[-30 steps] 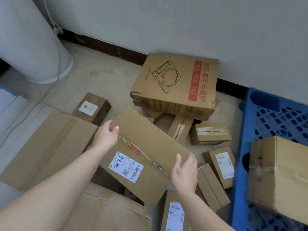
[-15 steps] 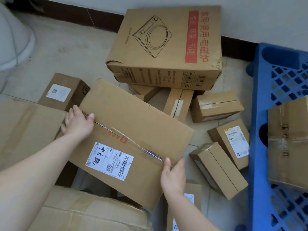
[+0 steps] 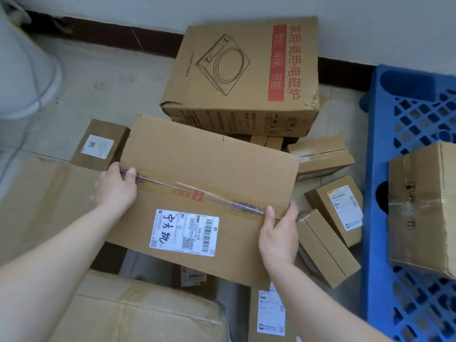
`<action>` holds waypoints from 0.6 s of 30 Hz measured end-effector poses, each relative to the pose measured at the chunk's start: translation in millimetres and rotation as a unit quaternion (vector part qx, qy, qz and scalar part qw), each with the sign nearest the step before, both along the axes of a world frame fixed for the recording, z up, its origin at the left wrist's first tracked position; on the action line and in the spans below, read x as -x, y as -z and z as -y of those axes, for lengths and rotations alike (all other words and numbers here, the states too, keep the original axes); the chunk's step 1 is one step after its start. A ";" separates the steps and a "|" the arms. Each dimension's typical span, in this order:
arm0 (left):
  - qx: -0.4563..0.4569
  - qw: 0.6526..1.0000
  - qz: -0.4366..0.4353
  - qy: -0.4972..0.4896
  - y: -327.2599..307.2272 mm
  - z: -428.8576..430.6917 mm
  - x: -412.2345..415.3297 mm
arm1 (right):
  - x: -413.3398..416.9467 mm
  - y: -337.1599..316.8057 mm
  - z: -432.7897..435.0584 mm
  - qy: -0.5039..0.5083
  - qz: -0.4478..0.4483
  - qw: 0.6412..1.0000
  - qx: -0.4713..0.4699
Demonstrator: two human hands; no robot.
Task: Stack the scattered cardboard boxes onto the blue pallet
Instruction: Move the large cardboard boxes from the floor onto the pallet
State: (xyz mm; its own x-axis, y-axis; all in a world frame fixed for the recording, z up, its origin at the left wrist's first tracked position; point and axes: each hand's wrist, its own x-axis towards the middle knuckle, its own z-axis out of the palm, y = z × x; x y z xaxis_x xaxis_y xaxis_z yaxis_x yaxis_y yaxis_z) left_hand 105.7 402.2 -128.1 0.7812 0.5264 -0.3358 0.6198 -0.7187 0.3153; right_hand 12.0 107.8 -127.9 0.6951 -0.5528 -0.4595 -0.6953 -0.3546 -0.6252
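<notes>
A wide flat cardboard box (image 3: 209, 169) with a white shipping label and a taped seam lies across the pile of boxes at the centre. My left hand (image 3: 114, 188) grips its left edge at the seam. My right hand (image 3: 278, 233) grips its right edge, thumb on top. The blue pallet (image 3: 407, 114) lies on the floor at the right, with one taped brown box (image 3: 424, 206) on it.
A big box (image 3: 244, 70) printed with an induction cooker leans by the wall behind. Several small labelled boxes (image 3: 338, 206) lie between the held box and the pallet. Large boxes (image 3: 138, 312) sit near my body and at the left. A white column base (image 3: 27, 70) stands far left.
Both hands have closed onto the two ends of the flat labelled box. The box has come up and nearer to me, and my view has dropped closer to the pile.
</notes>
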 end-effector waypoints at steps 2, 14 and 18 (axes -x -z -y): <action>0.009 1.000 0.006 -0.003 -19.0 6.9 3.5 | -12.1 -23.5 13.7 -0.001 0.018 1.000 0.016; 0.058 0.995 0.081 0.030 -178.0 109.3 24.0 | -13.8 -178.1 108.9 -0.011 0.064 0.994 0.088; 0.066 0.991 0.106 0.052 -214.5 157.0 38.7 | -1.1 -209.1 154.6 -0.002 0.071 0.992 0.102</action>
State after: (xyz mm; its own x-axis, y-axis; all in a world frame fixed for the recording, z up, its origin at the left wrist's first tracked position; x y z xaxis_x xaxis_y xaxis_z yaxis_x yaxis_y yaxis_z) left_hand 67.0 245.2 86.4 0.8893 0.4014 -0.2192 0.4542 -0.7196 0.5252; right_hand 13.1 -46.8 81.1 0.7468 -0.6220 -0.2356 -0.6043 -0.4867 -0.6308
